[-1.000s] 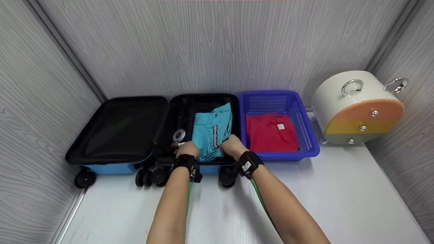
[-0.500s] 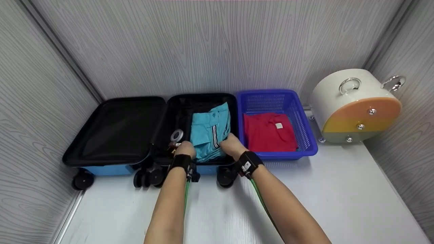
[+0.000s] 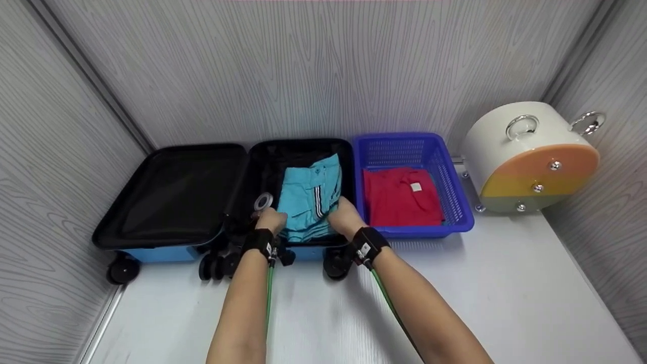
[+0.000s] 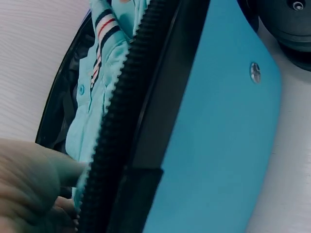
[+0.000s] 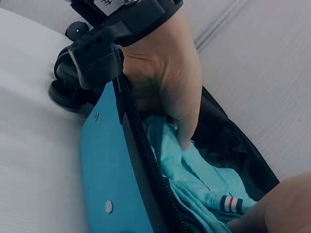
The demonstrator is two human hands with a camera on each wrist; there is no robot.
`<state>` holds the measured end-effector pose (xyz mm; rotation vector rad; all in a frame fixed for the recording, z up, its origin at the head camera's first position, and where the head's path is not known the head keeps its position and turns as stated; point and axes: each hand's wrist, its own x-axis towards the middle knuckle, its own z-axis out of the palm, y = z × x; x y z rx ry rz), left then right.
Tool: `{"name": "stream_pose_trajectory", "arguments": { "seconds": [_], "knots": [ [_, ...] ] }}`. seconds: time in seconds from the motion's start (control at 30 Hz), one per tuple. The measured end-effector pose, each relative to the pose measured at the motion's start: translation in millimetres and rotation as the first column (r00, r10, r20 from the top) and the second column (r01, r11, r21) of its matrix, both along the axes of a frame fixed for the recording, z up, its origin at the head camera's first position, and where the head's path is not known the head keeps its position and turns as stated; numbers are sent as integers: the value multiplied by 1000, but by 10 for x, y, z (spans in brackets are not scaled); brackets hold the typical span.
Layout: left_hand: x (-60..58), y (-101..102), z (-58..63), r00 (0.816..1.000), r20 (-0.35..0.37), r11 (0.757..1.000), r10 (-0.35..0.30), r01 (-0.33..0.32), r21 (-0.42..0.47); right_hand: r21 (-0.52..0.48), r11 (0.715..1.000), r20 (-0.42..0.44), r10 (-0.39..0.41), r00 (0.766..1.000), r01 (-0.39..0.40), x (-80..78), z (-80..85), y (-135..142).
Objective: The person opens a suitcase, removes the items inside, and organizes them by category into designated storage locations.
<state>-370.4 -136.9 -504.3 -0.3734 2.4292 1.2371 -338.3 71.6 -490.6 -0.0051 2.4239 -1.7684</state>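
Over the last 0.5 s my left hand [image 3: 271,221] had shifted slightly toward the left half of the suitcase [image 3: 310,253], and the near left part of the blue shorts [image 3: 298,194] had spread the same way; my right hand [image 3: 346,217] had barely moved. The shorts lay in the suitcase's right half, and I had their near end pinched at 2 places, 1 hand at each side, thumbs against the cloth and fingers curled in.

If I tugged unevenly, I judged, the striped leg would skew or bunch, and cloth by the suitcase's near rim could snag in the zip [image 4: 119,111]. My left knuckles could also nudge the grey ring [image 3: 257,204] inside the suitcase, since it lay so near them.

I couldn't tell how deep my grip went: most fingertips were hidden inside the suitcase. The left wrist view cut off part of my left hand. A dark reddish thing [image 3: 256,215] in the suitcase was mostly covered, and whatever lay under the shorts was hidden.
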Motion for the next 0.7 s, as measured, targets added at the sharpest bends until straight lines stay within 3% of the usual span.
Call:
{"name": "stream_pose_trajectory", "arguments": {
  "seconds": [0.17,0.3,0.5,0.7],
  "knots": [
    [10,12,21,1000,-13,1000,1,-1,9,28,999,64,-36,997,35,29,8,-12],
    [35,39,62,997,-68,1000,20,-20,12,6,998,81,-60,995,60,30,-5,-15],
    [49,86,148,981,-175,994,84,-70,82,-6,995,-7,-102,995,102,11,-3,5],
    [52,164,254,956,-272,991,109,-82,108,-26,991,-106,-136,985,134,-6,40,89]
  ]
}}
